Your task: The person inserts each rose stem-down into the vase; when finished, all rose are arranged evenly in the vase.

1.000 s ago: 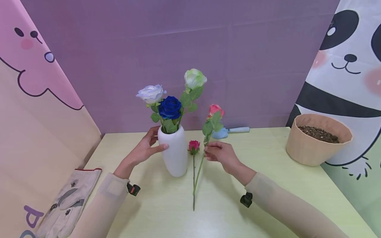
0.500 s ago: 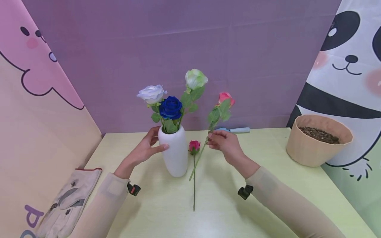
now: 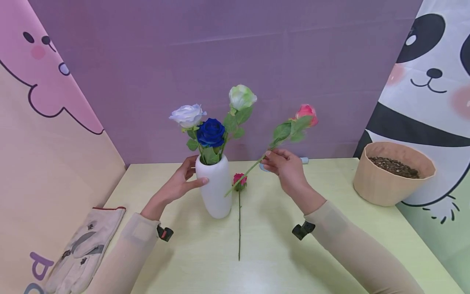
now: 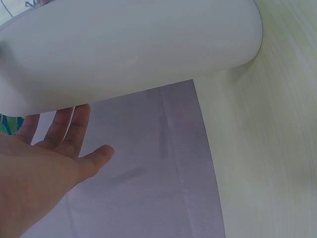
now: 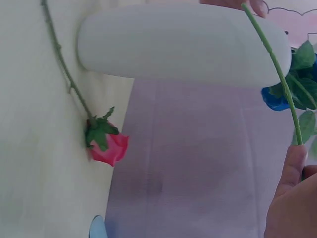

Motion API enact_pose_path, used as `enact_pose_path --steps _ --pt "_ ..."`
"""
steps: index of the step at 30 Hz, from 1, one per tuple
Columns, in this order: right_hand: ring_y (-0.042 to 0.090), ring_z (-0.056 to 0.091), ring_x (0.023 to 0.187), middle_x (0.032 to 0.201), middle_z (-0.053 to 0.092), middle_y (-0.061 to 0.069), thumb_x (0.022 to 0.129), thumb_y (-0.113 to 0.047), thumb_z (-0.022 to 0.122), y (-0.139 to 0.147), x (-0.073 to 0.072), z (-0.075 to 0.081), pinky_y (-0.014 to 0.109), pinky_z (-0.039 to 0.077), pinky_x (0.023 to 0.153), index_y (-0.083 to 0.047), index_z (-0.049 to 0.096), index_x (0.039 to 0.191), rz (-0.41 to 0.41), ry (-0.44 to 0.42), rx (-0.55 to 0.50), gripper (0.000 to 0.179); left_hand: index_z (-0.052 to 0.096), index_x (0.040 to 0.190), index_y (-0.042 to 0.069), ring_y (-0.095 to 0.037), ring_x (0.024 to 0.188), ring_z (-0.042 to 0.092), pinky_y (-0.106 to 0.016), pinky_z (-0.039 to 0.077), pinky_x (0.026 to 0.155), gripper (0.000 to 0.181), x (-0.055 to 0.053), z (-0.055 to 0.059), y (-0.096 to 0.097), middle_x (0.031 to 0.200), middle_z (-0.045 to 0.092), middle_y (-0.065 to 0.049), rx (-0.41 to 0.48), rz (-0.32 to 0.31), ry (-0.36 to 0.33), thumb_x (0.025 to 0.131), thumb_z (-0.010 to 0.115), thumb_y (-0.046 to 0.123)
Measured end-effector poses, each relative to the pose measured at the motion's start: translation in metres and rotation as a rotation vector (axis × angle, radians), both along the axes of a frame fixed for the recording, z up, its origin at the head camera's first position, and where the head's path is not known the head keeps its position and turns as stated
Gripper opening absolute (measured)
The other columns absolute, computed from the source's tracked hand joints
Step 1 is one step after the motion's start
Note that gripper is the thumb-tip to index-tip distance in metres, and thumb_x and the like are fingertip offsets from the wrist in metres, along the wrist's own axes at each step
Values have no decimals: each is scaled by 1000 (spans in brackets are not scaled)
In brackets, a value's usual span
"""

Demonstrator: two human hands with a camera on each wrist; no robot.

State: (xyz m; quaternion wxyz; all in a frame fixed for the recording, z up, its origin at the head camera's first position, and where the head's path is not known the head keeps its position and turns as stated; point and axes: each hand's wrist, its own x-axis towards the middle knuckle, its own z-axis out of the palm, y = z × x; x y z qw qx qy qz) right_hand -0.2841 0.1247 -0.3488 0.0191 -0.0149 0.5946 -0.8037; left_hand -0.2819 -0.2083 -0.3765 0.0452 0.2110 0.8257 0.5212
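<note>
On the table stands a white vase (image 3: 214,192) with a pale lavender-white rose (image 3: 188,116), a blue rose (image 3: 211,132) and a white-green rose (image 3: 242,97) in it. My left hand (image 3: 180,181) holds the vase near its top from the left, thumb on the front; part of its fingers is hidden behind. In the right wrist view, my right hand (image 5: 292,198) pinches the green stem of a pink rose (image 3: 306,114). This rose is tilted, bloom to the upper right, its stem end in front of the vase. A magenta rose (image 3: 240,181) lies flat beside the vase.
Behind my right hand lies a light-blue trowel (image 3: 304,160), mostly hidden. At the right stands a tan pot (image 3: 378,188) of soil. White gloves (image 3: 84,249) lie at the table's left edge. A purple backdrop (image 3: 293,61) rises behind the table (image 3: 279,261).
My right hand has risen and moved right with the pink rose, which has tipped further over to the right. Its stem end has lifted toward the vase. My left hand stays on the vase.
</note>
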Motion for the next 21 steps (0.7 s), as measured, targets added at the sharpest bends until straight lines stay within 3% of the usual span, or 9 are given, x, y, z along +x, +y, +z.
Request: enact_pose_path --steps 9,21 --pt "7 71 82 96 65 -3 98 -17 63 4 -2 15 17 59 81 -7 52 111 -48 16 -106 19 25 153 14 -36 138 46 -61 23 122 80 0 0 0 149 41 -11 8 -4 3 91 73 31" --pt "11 73 78 87 68 0 94 -12 68 3 -6 24 18 60 75 -6 52 101 -112 53 -231 18 25 153 15 -36 138 46 -60 23 123 80 0 -1 0 149 41 -10 0 3 0 91 73 32"
